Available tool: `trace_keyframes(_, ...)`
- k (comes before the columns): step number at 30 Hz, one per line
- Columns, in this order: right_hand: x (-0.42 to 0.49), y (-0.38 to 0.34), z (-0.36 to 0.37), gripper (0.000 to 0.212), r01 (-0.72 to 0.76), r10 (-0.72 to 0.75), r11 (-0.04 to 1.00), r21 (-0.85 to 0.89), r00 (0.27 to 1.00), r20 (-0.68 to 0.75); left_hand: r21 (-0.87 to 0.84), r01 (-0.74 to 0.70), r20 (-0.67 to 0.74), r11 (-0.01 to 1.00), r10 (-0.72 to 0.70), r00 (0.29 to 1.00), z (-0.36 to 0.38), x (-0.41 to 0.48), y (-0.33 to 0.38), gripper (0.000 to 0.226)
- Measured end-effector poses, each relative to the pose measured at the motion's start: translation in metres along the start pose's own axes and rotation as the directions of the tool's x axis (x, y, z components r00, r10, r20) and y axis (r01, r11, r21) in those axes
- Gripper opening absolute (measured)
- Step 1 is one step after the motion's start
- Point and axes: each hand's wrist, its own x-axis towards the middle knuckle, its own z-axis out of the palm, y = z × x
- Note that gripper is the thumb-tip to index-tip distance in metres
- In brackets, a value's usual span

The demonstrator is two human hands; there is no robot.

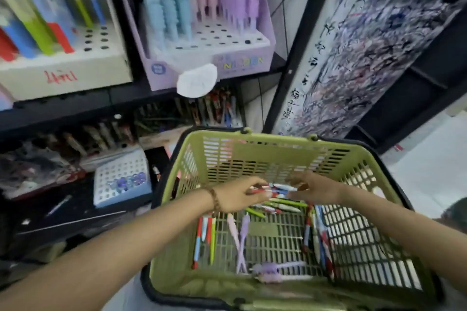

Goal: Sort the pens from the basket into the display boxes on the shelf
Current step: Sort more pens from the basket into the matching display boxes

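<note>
A green plastic basket [262,151] sits in front of me with several pens [207,232] scattered on its floor, red, blue, green, white and lilac. Both hands reach into its far half. My left hand [240,195] pinches a small bunch of red, white and blue pens [276,189]. My right hand [313,190] meets the same bunch from the right, fingers curled at its ends. On the shelf above stand a lilac display box [242,58] with pastel pens and a white display box [68,73] with bright pens.
A lower shelf [75,108] holds more pens in boxes and a pale blue holed tray [121,179]. A white paper tag [197,81] hangs off the upper shelf edge. A scribbled test-paper panel [366,45] leans at the right beside a dark rack.
</note>
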Motion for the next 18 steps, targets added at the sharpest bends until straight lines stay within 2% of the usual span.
trace_keyframes(2, 0.018, 0.047, 0.020, 0.060, -0.077, 0.075, 0.997, -0.030, 0.995, -0.068, 0.126, 0.091, 0.093, 0.988, -0.103, 0.990, 0.030, 0.042, -0.024, 0.057)
trace_keyframes(4, 0.037, 0.073, 0.034, 0.071, -0.105, 0.095, 0.992, -0.074, 0.987, -0.127, 0.299, 0.164, 0.114, 0.940, -0.206, 0.972, 0.052, 0.071, -0.050, 0.068)
trace_keyframes(6, 0.057, 0.086, 0.046, 0.083, -0.110, 0.105, 0.994, -0.017, 0.980, -0.168, 0.410, 0.256, -0.009, 0.875, -0.277, 0.961, 0.063, 0.085, -0.075, 0.075)
trace_keyframes(8, 0.072, 0.094, 0.059, 0.096, -0.101, 0.100, 0.995, 0.008, 0.966, -0.240, 0.450, 0.312, -0.142, 0.837, -0.277, 0.950, 0.069, 0.090, -0.094, 0.082)
trace_keyframes(10, 0.083, 0.103, 0.071, 0.104, -0.077, 0.036, 0.990, -0.119, 0.948, -0.316, 0.485, 0.300, -0.209, 0.822, -0.224, 0.952, 0.072, 0.092, -0.105, 0.089)
trace_keyframes(12, 0.091, 0.110, 0.083, 0.104, -0.015, -0.082, 0.957, -0.289, 0.943, -0.321, 0.477, 0.272, -0.220, 0.836, -0.186, 0.957, 0.072, 0.092, -0.112, 0.096)
trace_keyframes(14, 0.097, 0.113, 0.097, 0.100, 0.067, -0.188, 0.902, -0.426, 0.950, -0.249, 0.446, 0.235, -0.165, 0.864, -0.179, 0.970, 0.071, 0.091, -0.120, 0.093)
trace_keyframes(18, 0.101, 0.113, 0.111, 0.083, 0.150, -0.263, 0.891, -0.429, 0.940, -0.218, 0.485, 0.170, -0.064, 0.858, -0.159, 0.985, 0.079, 0.089, -0.129, 0.069)
